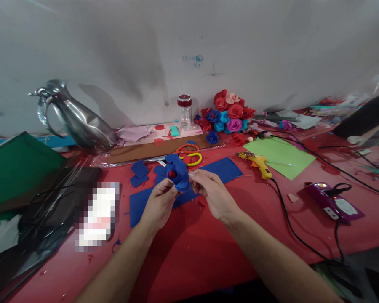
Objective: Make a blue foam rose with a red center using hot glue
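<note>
A blue paper flower [178,173] with a small red centre is held above the red table. My left hand [161,201] grips it from below, fingers closed around its base. At its right edge, my right hand [213,192] pinches a blue petal between thumb and fingertips. Beneath and behind them lie blue paper sheets [225,169]. Several cut blue petals [139,171] rest to the left. Just behind the flower are scissors [194,159] with yellow and orange handles, their blades partly hidden.
A yellow glue gun [255,163] lies on the right near green paper [281,155], its cord running to a purple power strip [334,203]. Finished paper flowers [230,113], a glass jar [185,113] and a metal jug [78,118] stand at the back. A blurred-out bright object [97,216] lies left.
</note>
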`<action>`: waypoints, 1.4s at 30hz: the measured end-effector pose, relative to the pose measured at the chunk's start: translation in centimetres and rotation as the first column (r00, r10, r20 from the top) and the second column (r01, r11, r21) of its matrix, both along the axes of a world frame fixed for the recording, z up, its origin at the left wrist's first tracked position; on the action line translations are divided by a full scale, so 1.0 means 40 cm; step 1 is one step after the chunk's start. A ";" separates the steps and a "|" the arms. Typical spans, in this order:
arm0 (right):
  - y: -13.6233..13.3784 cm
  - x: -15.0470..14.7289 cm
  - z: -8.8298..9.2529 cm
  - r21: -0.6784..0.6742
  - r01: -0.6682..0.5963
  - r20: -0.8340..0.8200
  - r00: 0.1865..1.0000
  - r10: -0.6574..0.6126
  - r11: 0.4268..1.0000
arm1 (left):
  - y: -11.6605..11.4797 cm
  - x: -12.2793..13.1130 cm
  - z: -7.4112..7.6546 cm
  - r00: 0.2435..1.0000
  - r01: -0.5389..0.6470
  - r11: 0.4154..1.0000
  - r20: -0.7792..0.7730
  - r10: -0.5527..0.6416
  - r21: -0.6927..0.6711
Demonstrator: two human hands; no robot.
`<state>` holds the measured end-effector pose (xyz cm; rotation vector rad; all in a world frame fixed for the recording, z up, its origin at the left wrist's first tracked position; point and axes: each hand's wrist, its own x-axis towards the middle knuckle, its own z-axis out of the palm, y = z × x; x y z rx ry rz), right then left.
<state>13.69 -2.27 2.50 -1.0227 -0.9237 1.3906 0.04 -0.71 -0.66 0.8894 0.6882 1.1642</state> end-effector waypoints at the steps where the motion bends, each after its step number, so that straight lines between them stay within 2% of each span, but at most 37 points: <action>1: -0.001 0.000 0.001 0.006 -0.011 0.016 1.000 0.011 1.000 | 0.000 -0.001 -0.001 1.000 -0.003 1.000 -0.005 0.003 -0.003; 8: 0.001 0.003 0.004 0.012 0.038 0.041 0.998 -0.039 0.999 | 0.000 -0.002 -0.008 0.999 0.023 0.999 -0.036 -0.025 -0.033; 16: 0.005 0.004 -0.001 -0.053 -0.032 -0.053 0.998 0.030 0.998 | -0.001 -0.004 -0.008 0.999 0.020 0.999 -0.040 -0.022 -0.051; 22: 0.014 0.008 -0.003 -0.069 0.072 -0.116 0.990 -0.080 0.995 | 0.001 0.001 -0.014 0.999 0.014 0.999 -0.052 -0.016 -0.045; 26: 0.018 0.009 -0.004 -0.118 0.119 -0.126 0.983 -0.133 0.986 | 0.006 -0.003 -0.021 0.998 -0.069 0.993 -0.007 0.069 -0.091; 31: 0.007 -0.002 -0.001 -0.064 -0.018 -0.036 0.999 0.016 0.998 | 0.011 -0.009 -0.019 0.983 -0.164 0.976 0.053 0.173 -0.146; 36: 0.006 -0.009 -0.006 0.005 -0.070 -0.010 0.997 0.070 0.998 | 0.011 0.000 -0.015 0.964 -0.265 0.963 0.010 0.266 -0.055; 39: 0.010 -0.006 -0.007 -0.001 -0.018 -0.051 0.999 0.018 1.000 | 0.006 0.002 -0.013 0.948 -0.309 0.950 -0.060 0.312 0.055; 42: 0.011 0.000 -0.004 -0.002 0.061 -0.076 0.995 -0.061 0.998 | 0.002 0.000 -0.013 0.933 -0.337 0.937 -0.095 0.346 0.094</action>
